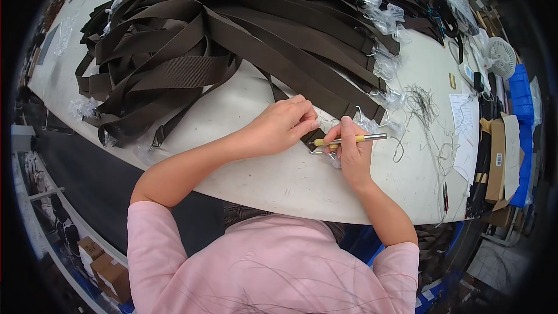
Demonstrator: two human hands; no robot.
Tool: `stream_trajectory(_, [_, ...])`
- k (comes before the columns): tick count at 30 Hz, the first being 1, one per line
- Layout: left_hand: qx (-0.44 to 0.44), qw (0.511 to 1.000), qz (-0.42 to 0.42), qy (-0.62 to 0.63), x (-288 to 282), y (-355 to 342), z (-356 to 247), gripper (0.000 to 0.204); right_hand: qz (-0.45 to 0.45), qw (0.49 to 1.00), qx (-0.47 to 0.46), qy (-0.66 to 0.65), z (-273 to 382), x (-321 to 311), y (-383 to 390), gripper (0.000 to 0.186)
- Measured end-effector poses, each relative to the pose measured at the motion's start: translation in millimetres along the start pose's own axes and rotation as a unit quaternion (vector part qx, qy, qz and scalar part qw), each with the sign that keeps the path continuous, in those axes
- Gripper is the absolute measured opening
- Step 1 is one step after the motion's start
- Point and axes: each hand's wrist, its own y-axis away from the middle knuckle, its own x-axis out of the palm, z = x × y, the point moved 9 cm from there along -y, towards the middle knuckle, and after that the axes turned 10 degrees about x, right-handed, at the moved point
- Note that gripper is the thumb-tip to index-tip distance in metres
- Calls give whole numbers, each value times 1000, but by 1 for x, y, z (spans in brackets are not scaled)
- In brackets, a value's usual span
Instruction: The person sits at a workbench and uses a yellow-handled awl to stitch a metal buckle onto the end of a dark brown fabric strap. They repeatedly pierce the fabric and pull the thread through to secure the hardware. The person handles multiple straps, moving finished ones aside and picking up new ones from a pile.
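Note:
My right hand [352, 150] is closed around a slim pen-like tool [372, 137] with yellow bands and a metal end. The tool lies nearly level, its left end over the tip of a dark brown webbing strap [312, 138]. On that same strap my left hand [285, 123] is closed, fingers bent and thumb pressed in; it hides part of the strap. A metal buckle piece [315, 152] and some clear plastic wrap sit at the strap's end, just below the tool. Beyond both hands, a large heap of dark brown webbing straps [168, 70] spreads over the white table [256, 189].
Clear plastic wraps [383, 64] cover the strap ends at right. Loose threads [424, 104] tangle beside a paper sheet [463, 131]. Small snips [446, 196] lie near the table's right edge. A white fan [501, 57], blue bins [521, 96] and cardboard [497, 154] stand farther right.

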Motion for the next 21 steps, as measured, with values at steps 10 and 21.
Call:
stream_trajectory(10, [23,999,-25,39,-3,-3,-20,26,-103,976,-85,-174,14,-51,-7,55])
stream_trajectory(21, [33,999,1,-37,5,-19,-10,7,-71,994,-42,-73,5,-34,-3,52])
